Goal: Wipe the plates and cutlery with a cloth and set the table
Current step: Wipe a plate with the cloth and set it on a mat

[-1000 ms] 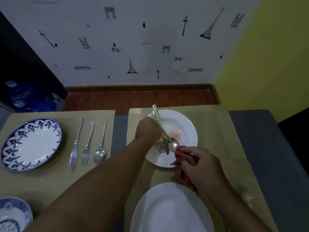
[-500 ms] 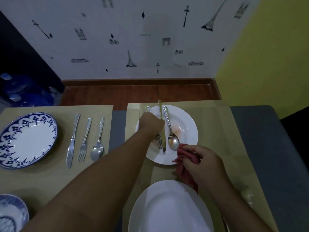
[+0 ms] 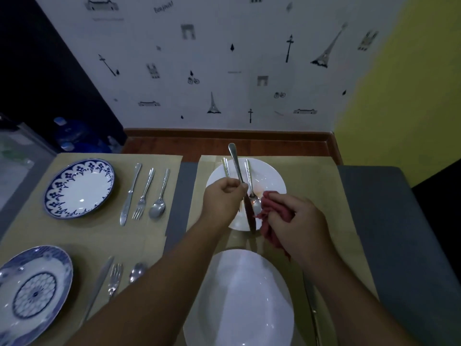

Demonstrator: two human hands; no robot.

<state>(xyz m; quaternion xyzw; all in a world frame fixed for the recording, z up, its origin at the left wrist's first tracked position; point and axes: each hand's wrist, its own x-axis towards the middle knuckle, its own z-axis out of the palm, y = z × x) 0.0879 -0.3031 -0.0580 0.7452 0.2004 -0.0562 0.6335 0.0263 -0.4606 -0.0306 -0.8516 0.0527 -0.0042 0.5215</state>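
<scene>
My left hand (image 3: 223, 196) grips a table knife (image 3: 237, 166) by its middle and holds it above a white plate (image 3: 272, 176), handle away from me, blade toward me. A spoon (image 3: 252, 186) and a fork (image 3: 225, 167) lie on that plate; the fork's tines are hidden behind my hand. Just right of the knife blade, my right hand (image 3: 296, 221) clutches a bunched red cloth (image 3: 270, 203). A second white plate (image 3: 239, 300) lies nearer to me on the same beige placemat (image 3: 324, 221).
On the left placemats lie two blue-patterned plates (image 3: 79, 187) (image 3: 32, 293), each with a knife, fork and spoon (image 3: 142, 193) (image 3: 113, 278) to its right. Another knife (image 3: 311, 305) lies right of the near white plate. Beyond the grey table (image 3: 404, 245) is a wall.
My left hand picked the knife out of the cutlery on the far plate and lifted it. My right hand brought the cloth up next to the blade. The view tilted up.
</scene>
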